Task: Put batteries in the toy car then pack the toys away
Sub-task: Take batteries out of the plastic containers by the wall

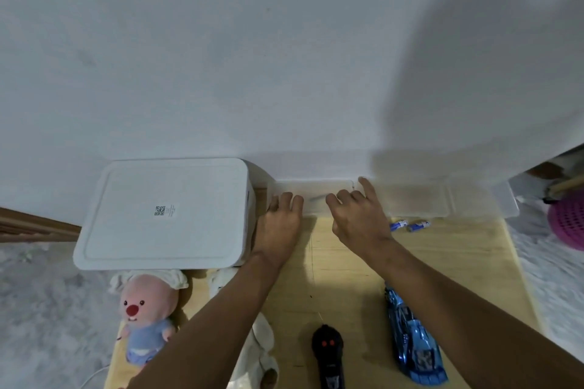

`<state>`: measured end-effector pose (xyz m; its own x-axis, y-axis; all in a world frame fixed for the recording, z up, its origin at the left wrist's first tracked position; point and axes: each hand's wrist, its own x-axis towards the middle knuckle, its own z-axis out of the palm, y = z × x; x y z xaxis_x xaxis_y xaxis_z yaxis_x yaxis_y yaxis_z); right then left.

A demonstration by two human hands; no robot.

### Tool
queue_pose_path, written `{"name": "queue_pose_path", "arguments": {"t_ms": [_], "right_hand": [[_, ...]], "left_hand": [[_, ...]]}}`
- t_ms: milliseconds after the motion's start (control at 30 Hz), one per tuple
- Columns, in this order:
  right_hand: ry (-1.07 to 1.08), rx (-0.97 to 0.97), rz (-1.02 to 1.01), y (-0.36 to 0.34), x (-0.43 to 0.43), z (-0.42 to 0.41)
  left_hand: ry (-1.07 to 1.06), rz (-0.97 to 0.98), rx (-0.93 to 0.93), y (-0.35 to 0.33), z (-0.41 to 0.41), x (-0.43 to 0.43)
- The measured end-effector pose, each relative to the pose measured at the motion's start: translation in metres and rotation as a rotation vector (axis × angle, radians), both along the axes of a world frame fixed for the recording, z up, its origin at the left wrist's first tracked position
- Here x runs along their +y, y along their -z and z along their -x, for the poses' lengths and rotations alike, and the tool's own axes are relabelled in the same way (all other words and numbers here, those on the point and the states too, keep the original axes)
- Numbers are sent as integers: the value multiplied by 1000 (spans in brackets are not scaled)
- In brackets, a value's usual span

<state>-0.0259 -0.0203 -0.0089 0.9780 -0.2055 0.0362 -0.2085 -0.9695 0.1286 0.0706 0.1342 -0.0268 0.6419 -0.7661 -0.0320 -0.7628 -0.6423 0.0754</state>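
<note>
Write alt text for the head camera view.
The left hand and right hand reach across a wooden table to a clear plastic box against the wall. Two batteries lie just right of the right hand; a blue toy car, black remote and pink plush toy sit nearer the camera, a white lidded bin at left.
</note>
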Motion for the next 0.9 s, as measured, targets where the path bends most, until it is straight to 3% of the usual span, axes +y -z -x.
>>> {"name": "queue_pose_path", "arguments": {"t_ms": [133,333,567,800,900], "right_hand": [[34,-29,-78,-5,-8,1],[118,-118,-356,-24,-21,-2],[240,-381,-614,-32,-32,-18],[236,-561,-640,-23,-14,-3],[149,-398,-626,-5,-3,1]], "left_hand": [[-62,75,57,2,3,-3],[-68,170,-68,1,6,-4],[-22,195,-171,6,9,-3],[-32,166,-177,9,5,-1],[-32,172,-187,12,4,-1]]}}
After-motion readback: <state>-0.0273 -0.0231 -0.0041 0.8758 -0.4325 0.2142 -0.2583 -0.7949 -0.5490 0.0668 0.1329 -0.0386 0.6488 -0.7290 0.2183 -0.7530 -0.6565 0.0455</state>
